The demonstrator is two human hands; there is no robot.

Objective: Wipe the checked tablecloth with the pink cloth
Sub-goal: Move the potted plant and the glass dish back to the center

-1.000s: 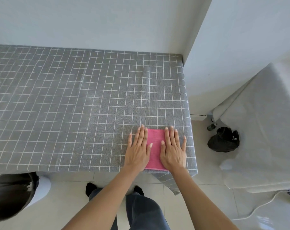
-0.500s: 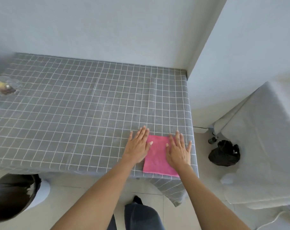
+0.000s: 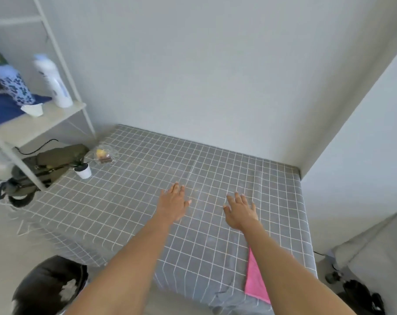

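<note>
Left hand (image 3: 173, 204) and right hand (image 3: 239, 210) outstretched, palms down, fingers spread.

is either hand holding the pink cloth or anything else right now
Nothing is held. The left hand and right hand are spread open above the tablecloth; the pink cloth lies near its front edge.

Home corner — checked tablecloth (image 3: 129, 201), shelf (image 3: 45, 119) with bottles (image 3: 54, 83), small potted plant (image 3: 83, 170)

**Soft daylight, smeared picture**

I see an evenly bright, cool-lit room; where the light comes from I cannot tell. A pale sheen lies on the checked tablecloth (image 3: 129, 201) between my hands. Shadows are faint. Everything looks slightly soft, worst at the left: the white bottle (image 3: 53, 81) is streaked. The shelf frame (image 3: 63, 62) bows from wide-angle distortion.
</note>
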